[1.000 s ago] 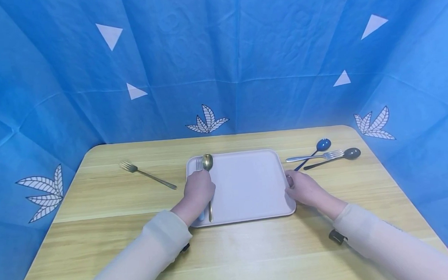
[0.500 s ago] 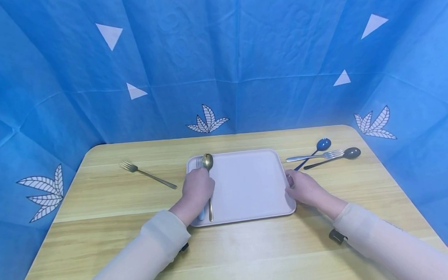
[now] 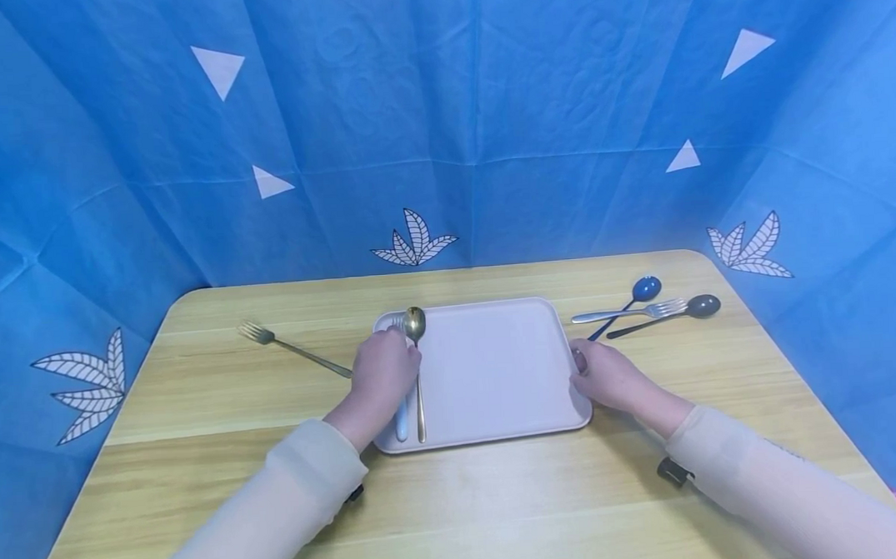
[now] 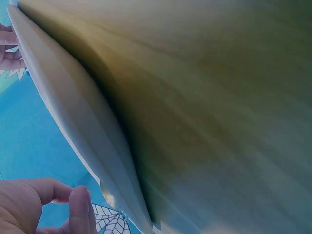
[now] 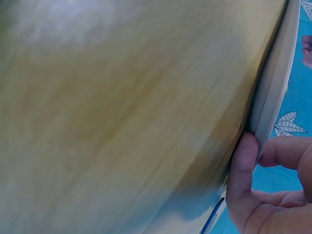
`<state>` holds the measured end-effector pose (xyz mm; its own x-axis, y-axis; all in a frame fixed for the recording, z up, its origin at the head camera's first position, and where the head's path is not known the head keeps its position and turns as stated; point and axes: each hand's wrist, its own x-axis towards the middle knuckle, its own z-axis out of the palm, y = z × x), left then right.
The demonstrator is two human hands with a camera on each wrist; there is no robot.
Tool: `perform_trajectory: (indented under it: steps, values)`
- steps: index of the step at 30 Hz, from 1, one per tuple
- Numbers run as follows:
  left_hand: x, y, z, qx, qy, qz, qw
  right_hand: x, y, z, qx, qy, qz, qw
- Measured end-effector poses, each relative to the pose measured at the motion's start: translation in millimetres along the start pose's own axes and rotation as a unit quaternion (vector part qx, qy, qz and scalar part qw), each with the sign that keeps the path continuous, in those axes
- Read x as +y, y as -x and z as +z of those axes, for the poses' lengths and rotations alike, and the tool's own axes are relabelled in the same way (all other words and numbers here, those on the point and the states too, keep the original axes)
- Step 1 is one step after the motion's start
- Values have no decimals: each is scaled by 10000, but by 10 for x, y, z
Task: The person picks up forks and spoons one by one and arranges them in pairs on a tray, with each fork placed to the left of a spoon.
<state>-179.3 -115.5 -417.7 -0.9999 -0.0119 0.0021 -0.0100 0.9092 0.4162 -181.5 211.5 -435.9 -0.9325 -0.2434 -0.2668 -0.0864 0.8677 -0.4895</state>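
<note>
A pale pinkish tray [image 3: 500, 369] lies on the wooden table. Along its left side rest a fork with a light blue handle [image 3: 402, 421] and a gold spoon [image 3: 415, 323], side by side. My left hand [image 3: 384, 366] hovers over the tray's left edge and covers the fork's middle. In the left wrist view, its loosely bent fingers [image 4: 80, 209] hold nothing and are near the tray's rim. My right hand [image 3: 608, 376] pinches the tray's right edge; the right wrist view has a finger and thumb on either side of the rim [image 5: 273, 92].
On the table to the left lies a bronze-coloured fork [image 3: 301, 351]. Beyond the right hand, a blue spoon [image 3: 646, 288], a silver fork [image 3: 663, 308] and a dark spoon [image 3: 703, 305] overlap one another. A blue patterned cloth [image 3: 471, 128] hangs behind the table.
My left hand has shifted left and slightly away from me, uncovering more of the light blue fork handle and the gold spoon. The right hand and the tray have stayed put.
</note>
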Motion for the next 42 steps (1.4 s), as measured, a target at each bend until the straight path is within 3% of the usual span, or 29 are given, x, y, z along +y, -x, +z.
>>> perform_trajectory:
  steps: [12, 18, 36, 42]
  values:
    - [-191, -11, -124, 128, -3, -173, 9998, 10, -1, 7, 45, 33, -60, 10000]
    - [-324, -11, -164, 353, -52, -163, 9992, 5, 9, -4, 57, 12, -121, 9999]
    - [-851, -36, -378, 228, -246, -686, 9971, 12, 7, -9, 66, -40, -140, 9999]
    - [-994, -69, -457, 244, -520, -894, 9943, 16, 8, -2, 110, 37, -189, 9998]
